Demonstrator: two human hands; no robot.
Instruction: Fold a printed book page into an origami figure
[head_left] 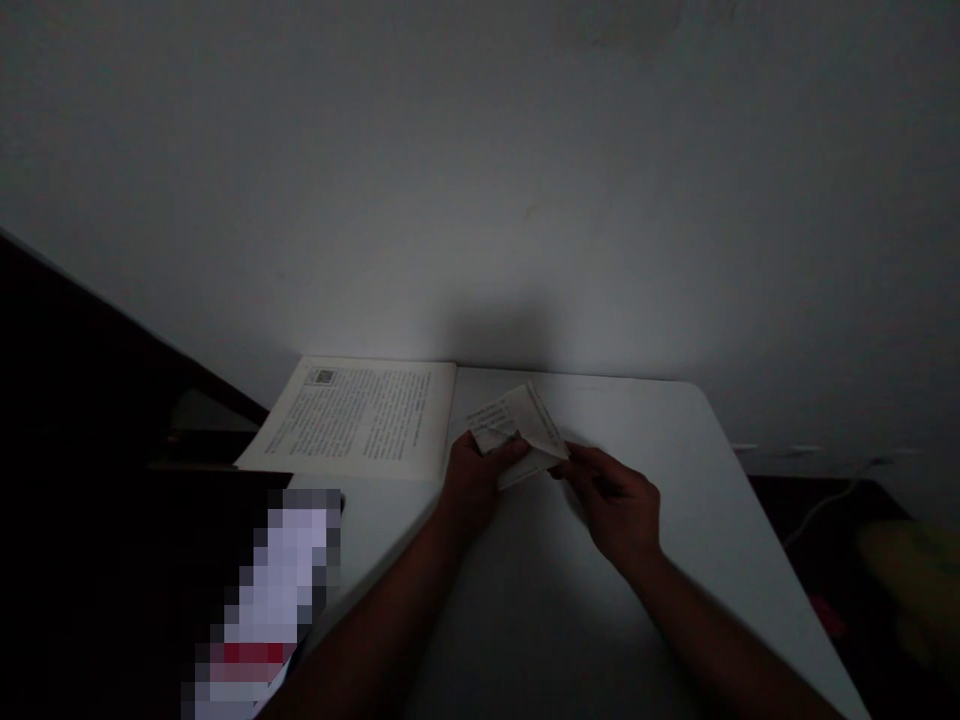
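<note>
A folded sheet of printed paper (536, 425) is held up over the middle of the table, with creases and flaps showing. My left hand (476, 475) grips its left and lower side, the thumb lying across the front. At the paper's right corner, the fingers of my right hand (615, 495) are pinched together on the edge. Fingers behind the paper are hidden. To the left of my hands lies a stack of printed pages or a book (360, 420), a small square code near its top left corner.
The white table (645, 420) stands against a grey wall (480, 180). A lit, pixelated phone-like object (277, 580) is at the table's left edge. On the right, a pale cable (825, 505) hangs beyond the table edge. The room is dim.
</note>
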